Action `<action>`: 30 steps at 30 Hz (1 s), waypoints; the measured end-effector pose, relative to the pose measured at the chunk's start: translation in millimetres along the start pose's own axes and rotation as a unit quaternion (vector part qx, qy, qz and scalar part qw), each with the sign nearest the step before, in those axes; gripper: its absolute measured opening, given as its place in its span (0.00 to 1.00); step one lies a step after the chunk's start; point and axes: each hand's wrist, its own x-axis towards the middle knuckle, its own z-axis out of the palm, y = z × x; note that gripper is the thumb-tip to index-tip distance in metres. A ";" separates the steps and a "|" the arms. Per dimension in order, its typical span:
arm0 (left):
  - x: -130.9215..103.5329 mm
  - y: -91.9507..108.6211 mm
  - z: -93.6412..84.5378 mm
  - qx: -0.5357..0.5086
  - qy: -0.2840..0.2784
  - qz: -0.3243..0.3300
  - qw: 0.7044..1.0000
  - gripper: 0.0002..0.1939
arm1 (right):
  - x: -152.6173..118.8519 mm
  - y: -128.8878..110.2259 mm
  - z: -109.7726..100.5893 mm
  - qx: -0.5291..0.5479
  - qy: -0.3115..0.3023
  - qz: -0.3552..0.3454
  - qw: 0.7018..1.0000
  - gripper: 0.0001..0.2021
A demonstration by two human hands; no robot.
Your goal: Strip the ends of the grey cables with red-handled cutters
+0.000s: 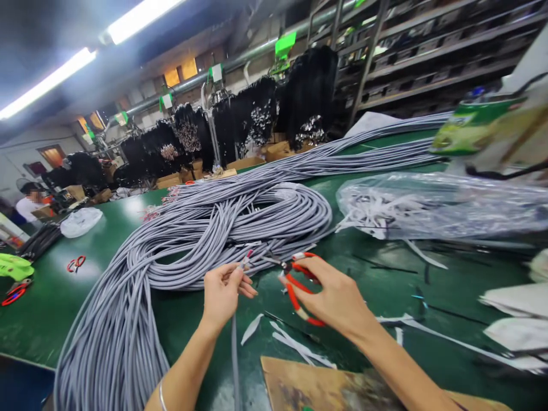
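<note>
My left hand (223,291) pinches the end of a grey cable (234,357), whose length hangs down from the hand toward the near edge. Small red and white wire ends (245,260) stick out past the fingertips. In my right hand (338,291) is a pair of red-handled cutting pliers (295,274), the fingers around the grips. Its handles are spread apart, and the jaws point left, a short way from the wire ends and apart from them. Behind both hands lies a large coiled bundle of grey cables (240,222).
White strips (299,345) and dark scraps litter the green table (192,337). A brown board (317,382) lies at the near edge. On the right is a clear plastic bag (449,205); on the left, other red-handled pliers (76,264). A person (29,202) is far left.
</note>
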 end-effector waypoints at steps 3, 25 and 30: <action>-0.4 -0.3 1.3 -0.023 -0.008 -0.023 0.999 0.23 | -4.4 -10.5 4.4 0.013 0.012 -0.061 0.998 0.08; -9.7 8.1 11.7 -0.056 -0.046 -0.133 0.988 0.22 | -8.0 -29.5 -2.4 0.162 -0.020 0.115 0.980 0.16; -16.2 2.1 19.6 -0.013 -0.082 -0.136 0.987 0.21 | -1.8 -36.4 -5.5 0.372 0.001 0.231 0.899 0.18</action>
